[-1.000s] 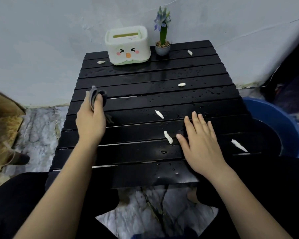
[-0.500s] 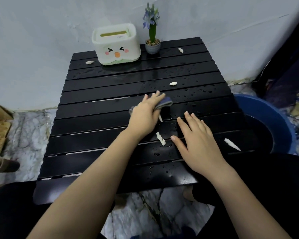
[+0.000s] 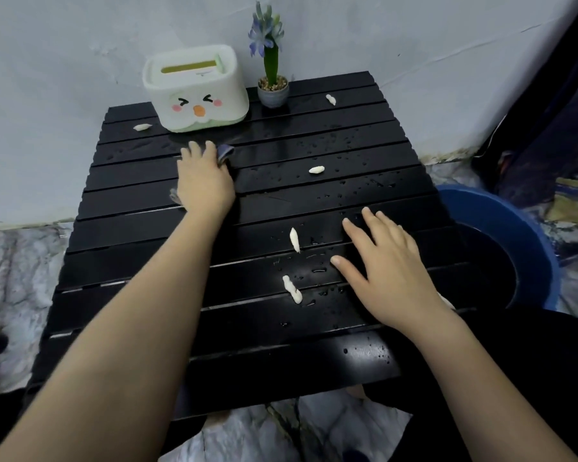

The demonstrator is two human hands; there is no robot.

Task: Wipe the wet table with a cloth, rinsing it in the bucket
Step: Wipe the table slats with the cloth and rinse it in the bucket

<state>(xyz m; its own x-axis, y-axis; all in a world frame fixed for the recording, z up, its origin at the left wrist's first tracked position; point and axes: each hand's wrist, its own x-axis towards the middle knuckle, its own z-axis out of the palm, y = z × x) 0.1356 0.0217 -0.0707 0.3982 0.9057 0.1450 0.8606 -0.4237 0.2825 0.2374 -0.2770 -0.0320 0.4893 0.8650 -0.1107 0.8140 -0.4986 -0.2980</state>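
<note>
The black slatted table [image 3: 314, 135] carries water drops, mostly on its right half and front edge. My left hand [image 3: 204, 185] lies flat on a grey-blue cloth [image 3: 225, 151] and presses it onto the slats at the back left, just in front of the tissue box. Only the cloth's edges show, beside my fingers and under my wrist. My right hand [image 3: 391, 275] rests palm down with spread fingers on the front right of the table. The blue bucket [image 3: 514, 235] stands on the floor off the table's right edge.
A white tissue box with a cartoon face [image 3: 194, 91] and a small potted flower [image 3: 272, 91] stand at the back edge by the wall. Several white scraps lie on the slats, two of them [image 3: 294, 238] [image 3: 292, 290] left of my right hand. The floor is marble-patterned.
My left hand has swept the cloth from the table's left side to the middle, then back and away toward the tissue box. My right hand has stayed in place.
</note>
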